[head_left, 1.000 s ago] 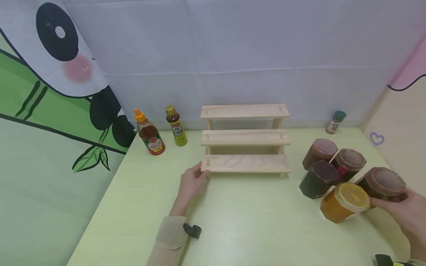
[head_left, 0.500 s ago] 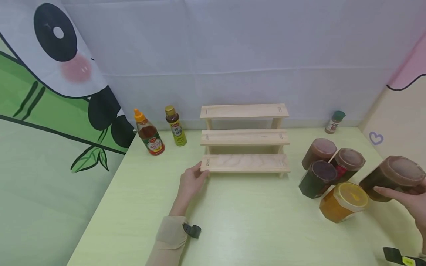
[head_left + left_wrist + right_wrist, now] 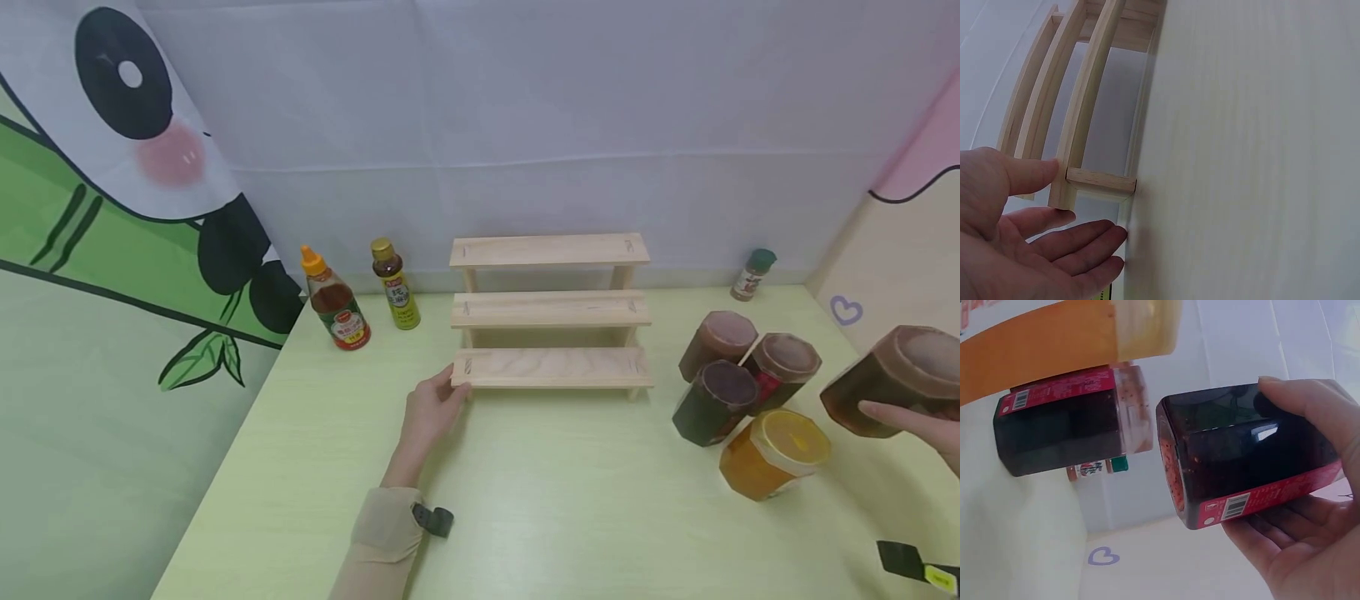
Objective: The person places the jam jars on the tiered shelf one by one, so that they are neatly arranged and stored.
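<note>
A three-tier wooden shelf rack [image 3: 551, 368] stands on the table against the backdrop. My left hand [image 3: 433, 417] pinches the left end of its lowest board. In the left wrist view, the thumb [image 3: 1029, 175] lies on one side of that board and the index finger [image 3: 1041, 220] on the other, while the remaining fingers stretch out beside it. At the right edge, my right hand [image 3: 922, 429] holds a dark jam jar [image 3: 892, 379] raised above the table. The jar is tilted; in the right wrist view its red label [image 3: 1272, 497] and barcode show between thumb and fingers.
Left of the jar stand an orange honey jar [image 3: 772, 458] and three dark jars, one of them dark green [image 3: 716, 404]. A small green-capped shaker [image 3: 753, 275] is behind them. A red sauce bottle [image 3: 341, 308] and a yellow-labelled bottle [image 3: 397, 287] stand left of the rack.
My right hand has lifted the jam jar off the table beside the honey jar and carried it up and to the right. The left hand has stayed on the shelf rack.
</note>
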Demonstrator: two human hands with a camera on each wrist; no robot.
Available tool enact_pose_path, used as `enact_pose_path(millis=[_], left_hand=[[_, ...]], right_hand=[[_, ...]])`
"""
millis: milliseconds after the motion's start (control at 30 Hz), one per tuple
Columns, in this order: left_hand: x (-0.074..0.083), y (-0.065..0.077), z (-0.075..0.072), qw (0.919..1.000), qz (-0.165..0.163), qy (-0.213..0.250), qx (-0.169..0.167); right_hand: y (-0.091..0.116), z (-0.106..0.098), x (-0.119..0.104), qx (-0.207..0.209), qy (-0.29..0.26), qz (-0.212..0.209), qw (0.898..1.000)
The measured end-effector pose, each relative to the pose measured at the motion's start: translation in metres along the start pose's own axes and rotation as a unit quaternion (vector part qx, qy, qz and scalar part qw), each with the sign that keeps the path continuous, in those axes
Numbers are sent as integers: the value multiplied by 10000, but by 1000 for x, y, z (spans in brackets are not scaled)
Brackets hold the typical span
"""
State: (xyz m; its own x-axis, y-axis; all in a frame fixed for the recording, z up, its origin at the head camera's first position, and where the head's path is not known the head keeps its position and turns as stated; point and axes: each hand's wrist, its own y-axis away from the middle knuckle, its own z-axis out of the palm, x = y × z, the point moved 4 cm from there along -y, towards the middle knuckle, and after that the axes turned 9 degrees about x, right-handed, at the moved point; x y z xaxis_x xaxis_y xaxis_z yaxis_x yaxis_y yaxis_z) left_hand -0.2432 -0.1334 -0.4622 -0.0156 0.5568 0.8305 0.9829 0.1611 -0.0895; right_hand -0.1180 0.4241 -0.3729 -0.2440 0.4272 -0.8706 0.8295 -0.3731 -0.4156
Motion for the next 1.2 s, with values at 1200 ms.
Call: enact_pose_path(millis=[1200], left_hand=[[-3, -1, 1, 10000, -10, 65, -36]], right_hand=[[3, 81, -74, 24, -1581, 957, 9828]])
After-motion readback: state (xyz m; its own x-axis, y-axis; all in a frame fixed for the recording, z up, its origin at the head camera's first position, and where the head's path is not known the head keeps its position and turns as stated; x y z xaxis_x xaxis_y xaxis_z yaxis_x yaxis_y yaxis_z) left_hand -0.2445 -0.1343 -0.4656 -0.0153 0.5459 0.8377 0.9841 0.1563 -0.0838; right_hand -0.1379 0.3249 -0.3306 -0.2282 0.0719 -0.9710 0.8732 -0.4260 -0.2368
